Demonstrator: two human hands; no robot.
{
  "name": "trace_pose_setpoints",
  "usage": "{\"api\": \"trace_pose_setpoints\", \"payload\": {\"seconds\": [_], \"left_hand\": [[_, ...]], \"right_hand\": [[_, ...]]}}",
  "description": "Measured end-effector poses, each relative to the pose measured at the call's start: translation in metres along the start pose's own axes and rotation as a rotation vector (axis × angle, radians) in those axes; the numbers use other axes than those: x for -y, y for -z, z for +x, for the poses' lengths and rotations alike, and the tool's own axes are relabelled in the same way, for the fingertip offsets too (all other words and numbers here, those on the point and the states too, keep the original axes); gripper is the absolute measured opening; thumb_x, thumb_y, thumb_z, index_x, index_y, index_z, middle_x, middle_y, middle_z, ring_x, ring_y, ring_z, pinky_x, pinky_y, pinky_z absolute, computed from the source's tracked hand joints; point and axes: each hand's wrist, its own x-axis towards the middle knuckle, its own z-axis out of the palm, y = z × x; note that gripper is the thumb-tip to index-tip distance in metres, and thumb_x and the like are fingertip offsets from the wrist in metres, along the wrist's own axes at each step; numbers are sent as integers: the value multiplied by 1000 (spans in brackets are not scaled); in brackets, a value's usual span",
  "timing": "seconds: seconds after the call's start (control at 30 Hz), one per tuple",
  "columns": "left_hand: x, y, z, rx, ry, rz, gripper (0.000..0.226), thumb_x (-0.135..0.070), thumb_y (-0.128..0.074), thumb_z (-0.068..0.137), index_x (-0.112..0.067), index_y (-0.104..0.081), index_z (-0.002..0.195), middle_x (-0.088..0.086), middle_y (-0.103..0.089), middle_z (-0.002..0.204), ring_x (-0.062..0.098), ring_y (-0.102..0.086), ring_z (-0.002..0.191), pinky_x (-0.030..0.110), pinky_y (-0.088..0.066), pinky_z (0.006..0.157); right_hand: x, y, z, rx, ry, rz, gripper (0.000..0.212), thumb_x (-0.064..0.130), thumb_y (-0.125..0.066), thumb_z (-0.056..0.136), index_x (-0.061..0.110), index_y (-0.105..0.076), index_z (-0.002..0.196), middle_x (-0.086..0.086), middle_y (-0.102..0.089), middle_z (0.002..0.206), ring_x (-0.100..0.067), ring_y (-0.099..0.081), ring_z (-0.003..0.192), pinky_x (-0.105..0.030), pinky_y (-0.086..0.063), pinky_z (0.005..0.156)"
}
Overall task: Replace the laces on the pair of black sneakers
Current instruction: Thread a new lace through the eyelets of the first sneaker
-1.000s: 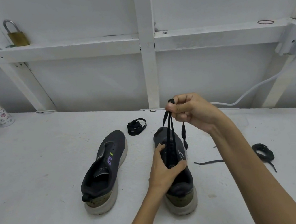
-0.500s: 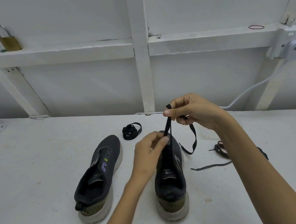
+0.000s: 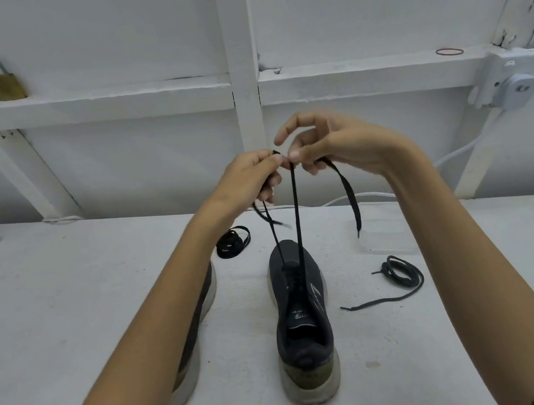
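Up from the black sneaker (image 3: 302, 318), the left hand (image 3: 245, 181) now meets the right hand (image 3: 343, 145); each grip pinches one taut strand of its lace (image 3: 295, 215).

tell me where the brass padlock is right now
In the head view the brass padlock stands at the upper left on the white wall ledge, well above the far left end of the table.

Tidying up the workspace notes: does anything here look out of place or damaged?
A dark round cord lace sprawls half uncoiled on the white table, right of the black sneaker, and a brass padlock stands unattached on the white wall ledge.
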Motion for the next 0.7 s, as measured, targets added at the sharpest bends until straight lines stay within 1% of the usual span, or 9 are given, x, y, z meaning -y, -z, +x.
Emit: {"api": "trace_pose_setpoints", "payload": {"seconds": [0.1, 0.17, 0.27, 0.37, 0.43, 0.47, 0.53, 0.6, 0.7], "left_hand": [[-15, 4, 4, 125, 71, 26, 34, -22, -38, 99, -12, -70, 97, -8, -49, 56, 12, -33, 47, 27, -45, 61], [-16, 7, 5, 154, 100, -27, 36, -22, -38, 98, -7, -70, 103, -7, -48, 57, 12, -33, 47, 31, -46, 65], [-11, 8, 7, 168, 95, -42, 35, -26, -45, 99, -4, -71, 100, -5, -43, 60, 11, -35, 46, 34, -46, 69], [-7, 6, 9, 135, 87, -52, 35, -26, -48, 100, -1, -72, 100, -5, -40, 58, 9, -35, 46, 32, -45, 67], [-4, 6, 10, 93, 106, -95, 35, -24, -46, 100, -2, -72, 98, -6, -39, 57, 11, -34, 46, 30, -45, 64], [-3, 6, 11, 74, 119, -119, 34, -24, -46, 99, -3, -73, 96, -6, -39, 56, 11, -34, 46, 29, -44, 62], [-2, 6, 11, 51, 139, -155, 33, -25, -47, 97, -7, -73, 89, -5, -40, 57, 12, -34, 47, 28, -44, 62], [-3, 3, 11, 40, 145, -169, 27, -25, -47, 96, -10, -64, 81, -4, -44, 59, 13, -36, 47, 30, -46, 64], [-5, -1, 11, 35, 136, -157, 22, -23, -46, 96, -12, -55, 80, -3, -47, 59, 13, -37, 47, 29, -46, 62]], "right_hand": [[8, 0, 12, -52, 103, -89, 22, -1, -69, 86, 10, -64, 105, -7, -62, 77, -18, -51, 69, -21, -41, 62], [8, 3, 19, -75, 145, -92, 21, -1, -72, 84, 11, -66, 100, -8, -61, 80, -22, -52, 74, -21, -45, 66], [0, 3, 25, -124, 153, -106, 22, 3, -75, 82, 13, -66, 99, -10, -65, 90, -24, -60, 83, -26, -50, 77], [-14, -3, 27, -416, 186, -252, 33, 19, -83, 76, 17, -65, 104, -1, -67, 108, -19, -65, 96, -13, -47, 79], [-20, -8, 21, -590, 230, -197, 32, 21, -83, 76, 14, -64, 100, -1, -68, 108, -14, -65, 94, -16, -47, 80], [-22, -8, 17, -584, 231, -130, 29, 19, -82, 77, 10, -64, 97, -4, -69, 103, -13, -65, 89, -20, -49, 80], [-25, -12, 8, -437, 204, -37, 23, 12, -79, 81, 1, -64, 94, -10, -69, 91, -12, -65, 80, -22, -53, 78], [-30, -16, 3, -309, 174, -3, 18, 7, -77, 82, 2, -64, 93, -7, -69, 84, -11, -67, 79, -23, -55, 80], [-35, -20, 2, -324, 170, 24, 17, 6, -77, 81, 8, -64, 91, -8, -69, 86, -19, -69, 83, -32, -55, 86]]}}
